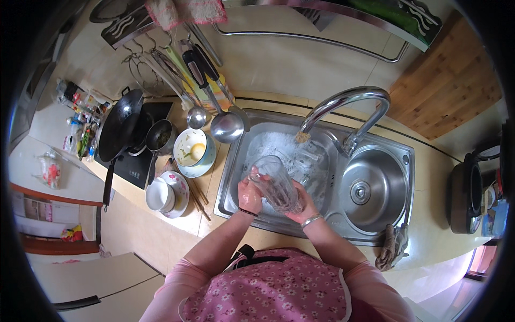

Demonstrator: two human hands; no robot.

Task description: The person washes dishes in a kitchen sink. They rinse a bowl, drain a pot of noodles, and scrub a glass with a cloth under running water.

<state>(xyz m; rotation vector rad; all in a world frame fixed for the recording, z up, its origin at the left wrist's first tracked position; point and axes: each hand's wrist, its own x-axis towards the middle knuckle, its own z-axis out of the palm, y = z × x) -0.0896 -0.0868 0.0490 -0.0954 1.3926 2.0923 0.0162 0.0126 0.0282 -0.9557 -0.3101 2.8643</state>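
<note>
Over the soapy left basin of a stainless steel double sink [409, 173], both my hands hold a clear glass mug [277, 183], tilted. My left hand [249, 195] is closed at its handle side, with suds on the skin. My right hand [306, 203] supports the other end, near its base; something mesh-like shows there, too unclear to name. Another clear glass item [309, 156] lies in the foamy water. The chrome faucet [346, 96] arches over the left basin, and no water stream is visible from its spout. A grey-brown cloth [388, 249] hangs at the sink's front right corner.
Left of the sink stand a food-soiled bowl [182, 147], stacked white bowls [157, 197], chopsticks [198, 199], a small saucepan [161, 137] and a black wok [116, 124]. Ladles [227, 126] hang behind. A wooden cutting board [446, 80] leans at the back right, near a dark appliance [464, 193].
</note>
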